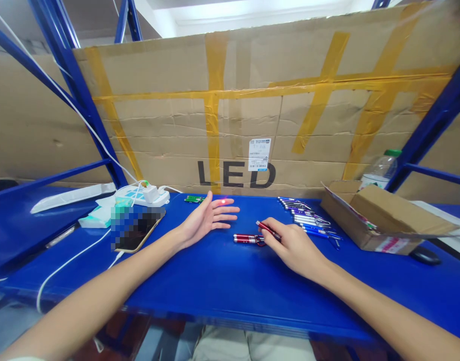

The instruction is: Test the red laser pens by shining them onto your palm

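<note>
Held pointer: a slim red metal pen-shaped light [268,229], pinched in the fingers of the right hand [292,244], its tip aimed across toward the left hand.
Right hand: closed around that red pointer, knuckles up, wrist on the blue table [222,281].
Left hand: the left hand [210,216] lies flat, palm up, fingers spread wide and holding nothing; a small red dot of light [223,201] glows on a fingertip.
Beside the right hand: another red pointer [247,239] lies on the table, just left of the fingers.
Beyond the right hand: a row of purple and blue pointers [308,218], glossy and cylindrical, side by side.
Right of that hand: an open cardboard box [380,215], behind it a clear plastic bottle [380,170] with a green cap.
Beyond the left hand: green pointers [194,199]; further left a white power strip [147,195] and a phone [137,228].
Writing: "LED" in black capitals on the taped cardboard wall [252,115]; its white label is too small to read.
</note>
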A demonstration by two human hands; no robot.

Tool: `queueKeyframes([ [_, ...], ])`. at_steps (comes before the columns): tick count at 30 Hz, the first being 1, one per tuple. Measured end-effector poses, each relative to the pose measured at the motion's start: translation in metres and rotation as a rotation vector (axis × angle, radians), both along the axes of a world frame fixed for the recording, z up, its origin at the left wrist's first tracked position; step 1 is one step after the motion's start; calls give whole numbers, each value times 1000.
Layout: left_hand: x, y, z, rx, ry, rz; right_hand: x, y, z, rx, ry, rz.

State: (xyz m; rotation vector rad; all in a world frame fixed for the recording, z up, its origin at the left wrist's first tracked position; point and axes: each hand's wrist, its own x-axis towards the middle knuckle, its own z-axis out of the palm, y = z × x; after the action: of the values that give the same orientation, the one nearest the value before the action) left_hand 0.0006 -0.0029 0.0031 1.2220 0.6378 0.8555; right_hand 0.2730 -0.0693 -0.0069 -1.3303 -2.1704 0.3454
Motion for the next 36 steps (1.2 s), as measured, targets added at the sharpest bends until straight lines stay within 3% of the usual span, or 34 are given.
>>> queueKeyframes([
  [36, 0, 0, 1, -12, -12, 13, 0, 0, 0, 9, -29, -4],
])
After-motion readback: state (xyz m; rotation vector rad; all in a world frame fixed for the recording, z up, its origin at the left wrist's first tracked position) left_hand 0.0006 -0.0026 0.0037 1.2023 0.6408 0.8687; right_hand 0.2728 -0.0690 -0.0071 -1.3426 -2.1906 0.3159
